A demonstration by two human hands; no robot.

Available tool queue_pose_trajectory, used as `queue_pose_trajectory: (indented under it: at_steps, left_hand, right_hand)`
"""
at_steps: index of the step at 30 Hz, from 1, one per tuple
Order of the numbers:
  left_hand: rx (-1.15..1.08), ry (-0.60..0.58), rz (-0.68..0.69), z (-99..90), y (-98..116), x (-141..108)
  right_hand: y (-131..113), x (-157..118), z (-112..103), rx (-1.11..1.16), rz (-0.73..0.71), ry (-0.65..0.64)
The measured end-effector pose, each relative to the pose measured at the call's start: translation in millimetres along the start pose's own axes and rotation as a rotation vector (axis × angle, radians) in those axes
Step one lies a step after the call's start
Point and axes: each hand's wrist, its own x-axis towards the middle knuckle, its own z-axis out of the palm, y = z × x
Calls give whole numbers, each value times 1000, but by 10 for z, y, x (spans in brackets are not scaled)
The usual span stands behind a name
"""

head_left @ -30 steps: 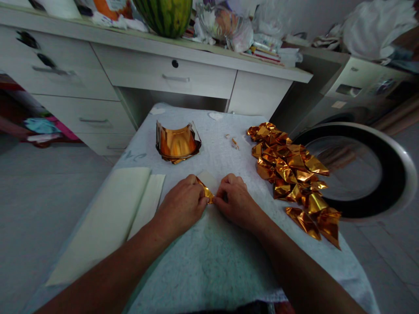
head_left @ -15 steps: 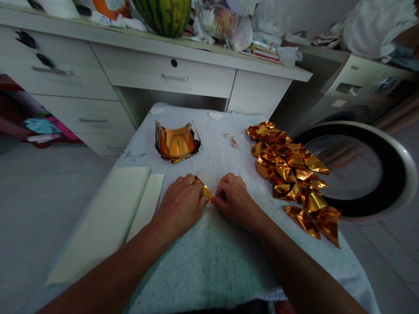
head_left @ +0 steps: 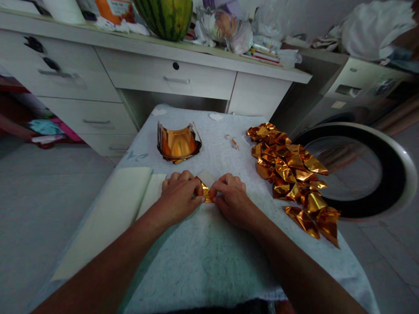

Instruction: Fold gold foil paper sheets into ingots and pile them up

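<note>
Between my two hands lies a small piece of gold foil [head_left: 206,192], low on the cloth-covered table. My left hand [head_left: 182,192] pinches its left side, thumb and fingers closed. Its right side is pinched in my right hand [head_left: 229,194], fingers curled. A pale, thin sheet of paper [head_left: 207,177] pokes out behind the foil. Beside my left forearm lies a stack of cream paper [head_left: 108,213]. Farther back stands a curved stack of gold foil sheets [head_left: 177,141]. Many folded gold foil pieces [head_left: 288,165] are heaped to the right.
A patterned cloth covers the table [head_left: 209,261]. Small scraps [head_left: 234,142] lie near its middle. Behind is a white drawer desk [head_left: 157,69] with a watermelon [head_left: 165,17] and a glass bowl [head_left: 219,24] on top. A washing machine's round door [head_left: 402,170] hangs open at right.
My fingers have shifted on the foil, and more of it shows flat between them. The view has tilted slightly. The heap and stacks stay put.
</note>
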Motion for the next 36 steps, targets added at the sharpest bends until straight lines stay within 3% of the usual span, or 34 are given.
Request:
queue_pose_trajectory:
  at_steps: [7,16,36]
  left_hand:
    - [-18,-75,-9,-54,-2,6]
    - [-7,-83,-15,-68,23,-13]
    - [20,-71,-11,-45,28,-20]
  right_hand:
    - [-23,-15,81,-99,-33,78]
    - [-94,-11,128,-246,-15,85]
    - [126,-24,-37,-183,36,65]
